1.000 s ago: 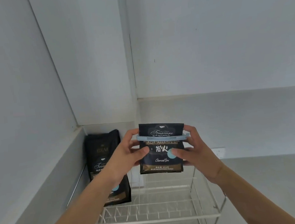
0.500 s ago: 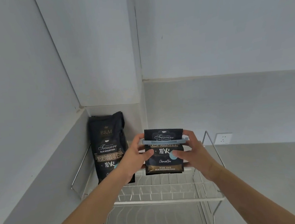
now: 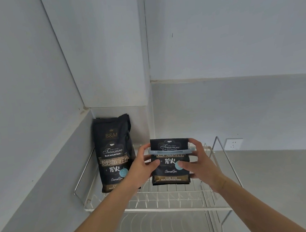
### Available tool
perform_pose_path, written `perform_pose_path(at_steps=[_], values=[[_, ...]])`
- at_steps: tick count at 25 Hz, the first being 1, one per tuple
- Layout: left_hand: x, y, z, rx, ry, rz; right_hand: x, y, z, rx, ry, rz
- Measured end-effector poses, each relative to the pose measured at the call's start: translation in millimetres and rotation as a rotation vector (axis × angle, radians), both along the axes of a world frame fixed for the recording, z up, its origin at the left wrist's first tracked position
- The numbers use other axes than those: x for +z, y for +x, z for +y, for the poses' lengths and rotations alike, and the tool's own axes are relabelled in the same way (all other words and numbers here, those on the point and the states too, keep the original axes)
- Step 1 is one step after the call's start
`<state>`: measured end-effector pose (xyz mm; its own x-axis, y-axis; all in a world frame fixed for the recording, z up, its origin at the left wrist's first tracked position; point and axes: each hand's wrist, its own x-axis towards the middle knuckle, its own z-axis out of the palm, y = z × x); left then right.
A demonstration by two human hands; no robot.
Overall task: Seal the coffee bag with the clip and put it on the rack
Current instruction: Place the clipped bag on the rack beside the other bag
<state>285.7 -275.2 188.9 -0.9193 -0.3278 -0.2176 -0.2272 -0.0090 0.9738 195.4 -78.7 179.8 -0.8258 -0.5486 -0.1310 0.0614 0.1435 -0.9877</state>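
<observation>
Both the left hand (image 3: 143, 167) and right hand (image 3: 201, 164) are gripping the clipped bag (image 3: 170, 171) by its side edges just above the rack (image 3: 175, 209), right of a taller bag (image 3: 113, 152); it is looking soft, part-filled and crushable, so flanks below the clip (image 3: 172, 151) seem the best hold.

Lighting: soft, even, cool daylight; source not visible. Shadows: faint, behind the tall black foil coffee bag (image 3: 113, 152) in the wall corner. Glare: none; slight sheen on the white wire rack (image 3: 175, 209). Focus: mildly soft throughout. Edges: wide-angle bending of wall lines.
</observation>
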Motion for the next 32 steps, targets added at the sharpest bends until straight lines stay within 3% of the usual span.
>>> perform_pose_path(at_steps=[5, 10, 21, 32], values=[[-5.9, 2.2, -6.6, -0.067, -0.178, -0.061, -3.4, 4.5, 6.4, -0.036, 0.071, 0.111], [-8.0, 1.3, -9.1, -0.139, -0.169, -0.095, -1.3, 5.5, 6.2, -0.043, 0.15, 0.041], [-15.3, -10.9, -9.1, -0.033, -0.07, -0.064, 4.7, -3.8, -4.1, -0.038, 0.072, -0.023], [-16.7, -11.1, -7.9, -0.051, -0.168, -0.133, -0.2, -0.2, -5.8, -0.072, 0.157, -0.05]])
